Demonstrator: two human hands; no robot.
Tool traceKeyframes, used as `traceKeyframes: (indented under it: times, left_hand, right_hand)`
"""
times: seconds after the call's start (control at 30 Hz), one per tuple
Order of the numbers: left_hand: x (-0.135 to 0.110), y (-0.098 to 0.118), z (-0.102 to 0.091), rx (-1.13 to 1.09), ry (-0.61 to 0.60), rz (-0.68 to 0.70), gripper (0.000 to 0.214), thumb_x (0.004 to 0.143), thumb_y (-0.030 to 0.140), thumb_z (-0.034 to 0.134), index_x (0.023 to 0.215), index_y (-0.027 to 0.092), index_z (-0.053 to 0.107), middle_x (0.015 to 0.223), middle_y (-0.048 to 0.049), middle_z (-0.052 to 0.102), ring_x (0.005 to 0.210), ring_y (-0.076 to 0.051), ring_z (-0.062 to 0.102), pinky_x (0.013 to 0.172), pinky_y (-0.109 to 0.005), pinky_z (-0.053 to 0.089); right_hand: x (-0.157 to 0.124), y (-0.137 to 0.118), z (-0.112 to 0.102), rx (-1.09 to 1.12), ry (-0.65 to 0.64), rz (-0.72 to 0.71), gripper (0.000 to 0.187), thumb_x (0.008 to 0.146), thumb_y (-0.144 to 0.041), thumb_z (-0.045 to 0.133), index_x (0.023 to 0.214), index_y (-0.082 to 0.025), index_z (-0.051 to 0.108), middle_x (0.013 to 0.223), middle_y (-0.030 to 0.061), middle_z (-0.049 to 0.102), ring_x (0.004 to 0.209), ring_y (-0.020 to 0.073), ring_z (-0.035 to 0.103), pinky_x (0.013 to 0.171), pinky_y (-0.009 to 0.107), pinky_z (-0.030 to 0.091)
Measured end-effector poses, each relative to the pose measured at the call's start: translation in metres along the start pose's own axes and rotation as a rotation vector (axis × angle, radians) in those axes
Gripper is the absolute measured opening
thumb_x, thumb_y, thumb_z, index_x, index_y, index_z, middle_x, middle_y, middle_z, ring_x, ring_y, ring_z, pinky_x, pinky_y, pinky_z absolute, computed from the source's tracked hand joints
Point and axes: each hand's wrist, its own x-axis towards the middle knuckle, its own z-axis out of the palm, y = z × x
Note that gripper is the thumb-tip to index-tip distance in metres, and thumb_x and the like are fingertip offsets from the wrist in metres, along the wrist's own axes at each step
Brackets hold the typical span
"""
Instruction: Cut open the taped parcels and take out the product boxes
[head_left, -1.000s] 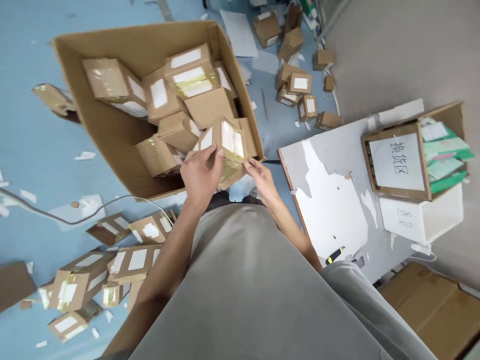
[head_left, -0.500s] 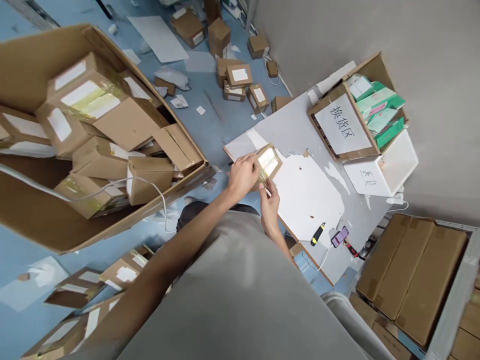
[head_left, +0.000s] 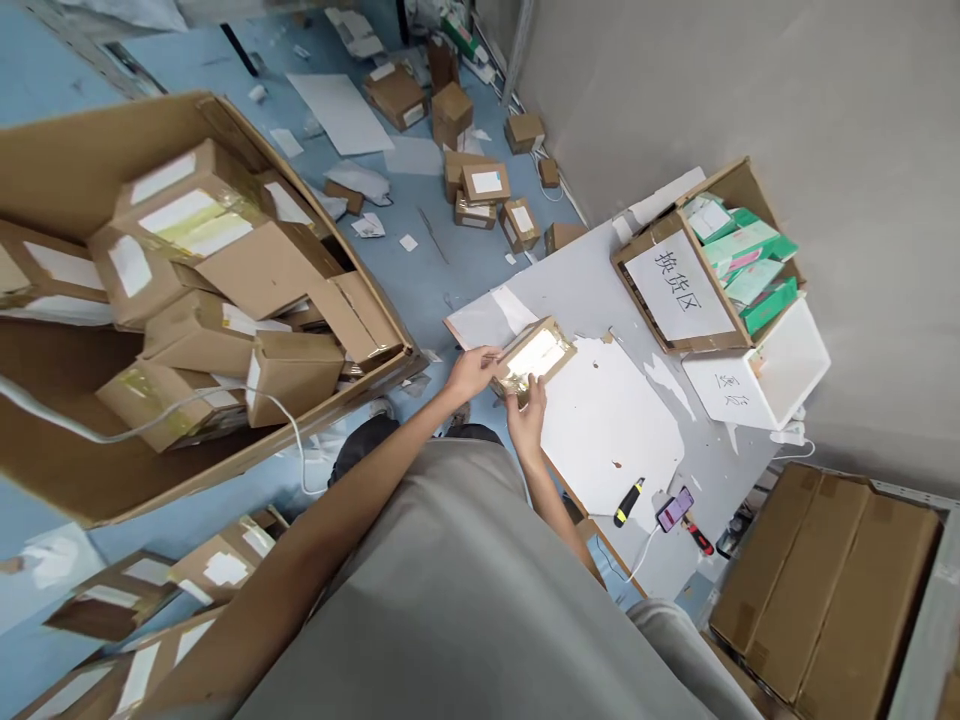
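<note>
A small cardboard box [head_left: 559,364] with a white label and shiny clear tape is held over the near left corner of the table. My left hand [head_left: 474,372] grips its left end, fingers bent at the edge. At the near side, my right hand [head_left: 527,412] holds the box with its fingertips on the taped face. Under and beyond it lies a white sheet [head_left: 622,410] with torn edges. A black and yellow utility knife [head_left: 628,502] and a phone [head_left: 675,509] on a white cable rest to the right of my right hand.
At left stands a large carton [head_left: 375,385] full of taped boxes. On the table's far side are a labelled carton [head_left: 679,285] with green packets and a white bin [head_left: 731,385]. A red-handled tool [head_left: 699,539] lies near the phone. Several boxes lie on the floor.
The box has turned and shows more of its labelled face. My left hand has slid from its upper side to its left end. The camera view has shifted slightly.
</note>
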Motion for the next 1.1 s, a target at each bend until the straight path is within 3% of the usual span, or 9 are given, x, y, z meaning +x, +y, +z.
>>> traceKeyframes:
  times: [0.1,0.2,0.37,0.53,0.67,0.73,0.8,0.9,1.1]
  left_hand:
    - [-0.01,-0.021,-0.051,-0.08,0.059,-0.046,0.031,0.086,0.023,0.076,0.115,0.021,0.087,0.132,-0.0161,0.088,0.124,-0.036,0.084,0.122,-0.056,0.065]
    - [-0.023,-0.044,-0.118,-0.146,0.245,-0.095,0.031,0.088,0.025,0.075,0.117,0.022,0.085,0.133,-0.0141,0.087,0.13,-0.034,0.082,0.124,-0.054,0.062]
    - [-0.046,-0.096,-0.226,-0.048,0.489,-0.2,0.036,0.089,0.026,0.075,0.124,0.019,0.082,0.132,-0.0164,0.085,0.137,-0.038,0.077,0.13,-0.058,0.056]
    - [-0.067,-0.144,-0.299,0.299,0.567,-0.265,0.053,0.087,0.028,0.078,0.139,0.017,0.078,0.156,-0.0212,0.075,0.161,-0.045,0.058,0.145,-0.064,0.038]
    - [-0.075,-0.172,-0.332,0.405,0.491,-0.366,0.057,0.092,0.029,0.071,0.146,0.01,0.074,0.157,-0.0267,0.072,0.159,-0.046,0.059,0.144,-0.061,0.04]
    - [-0.079,-0.182,-0.339,0.412,0.456,-0.363,0.053,0.093,0.029,0.07,0.143,0.012,0.076,0.152,-0.0254,0.074,0.156,-0.045,0.062,0.142,-0.061,0.043]
    - [-0.082,-0.189,-0.343,0.384,0.438,-0.328,0.05,0.093,0.028,0.07,0.14,0.015,0.077,0.15,-0.0243,0.075,0.153,-0.045,0.064,0.14,-0.064,0.046]
    - [-0.086,-0.196,-0.344,0.345,0.408,-0.31,0.047,0.094,0.027,0.069,0.139,0.015,0.077,0.15,-0.0254,0.075,0.153,-0.045,0.065,0.138,-0.064,0.048]
    - [-0.087,-0.203,-0.338,0.335,0.381,-0.229,0.044,0.095,0.03,0.069,0.137,0.019,0.078,0.144,-0.0223,0.079,0.148,-0.043,0.069,0.137,-0.064,0.051]
  right_hand:
    - [0.006,-0.02,0.025,-0.018,-0.072,-0.169,0.066,0.109,-0.053,0.07,0.165,-0.019,0.068,0.189,0.0216,0.048,0.182,0.0332,0.038,0.151,0.056,0.03]
    - [0.011,-0.047,0.071,0.027,-0.276,-0.255,0.054,0.11,-0.053,0.07,0.154,-0.023,0.076,0.174,0.0176,0.066,0.169,0.03,0.058,0.145,0.047,0.042]
    - [0.017,-0.09,0.181,-0.034,-0.623,-0.25,0.042,0.108,-0.05,0.081,0.144,-0.029,0.082,0.16,0.01,0.078,0.153,0.0299,0.072,0.135,0.043,0.055]
    - [0.018,-0.116,0.293,-0.449,-0.784,-0.338,0.046,0.11,-0.034,0.081,0.154,-0.021,0.076,0.163,0.0162,0.076,0.161,0.0336,0.066,0.141,0.047,0.048]
    - [0.019,-0.116,0.35,-0.836,-0.597,-0.207,0.095,0.102,-0.04,0.093,0.18,-0.008,0.047,0.191,0.0334,0.038,0.181,0.0451,0.036,0.143,0.059,0.041]
    - [0.022,-0.111,0.364,-0.898,-0.472,-0.115,0.113,0.099,-0.041,0.096,0.185,-0.005,0.033,0.192,0.0383,0.03,0.18,0.0481,0.034,0.142,0.063,0.04]
    - [0.027,-0.108,0.372,-0.903,-0.378,-0.067,0.118,0.097,-0.041,0.097,0.185,-0.001,0.03,0.186,0.0393,0.039,0.173,0.0471,0.044,0.14,0.061,0.043]
    - [0.035,-0.108,0.379,-0.89,-0.315,-0.02,0.113,0.09,-0.041,0.102,0.176,0.001,0.043,0.172,0.035,0.054,0.161,0.0436,0.055,0.138,0.055,0.047]
    - [0.051,-0.12,0.389,-0.824,-0.291,0.11,0.11,0.075,-0.044,0.113,0.161,-0.001,0.059,0.164,0.0326,0.06,0.156,0.0411,0.063,0.132,0.051,0.054]
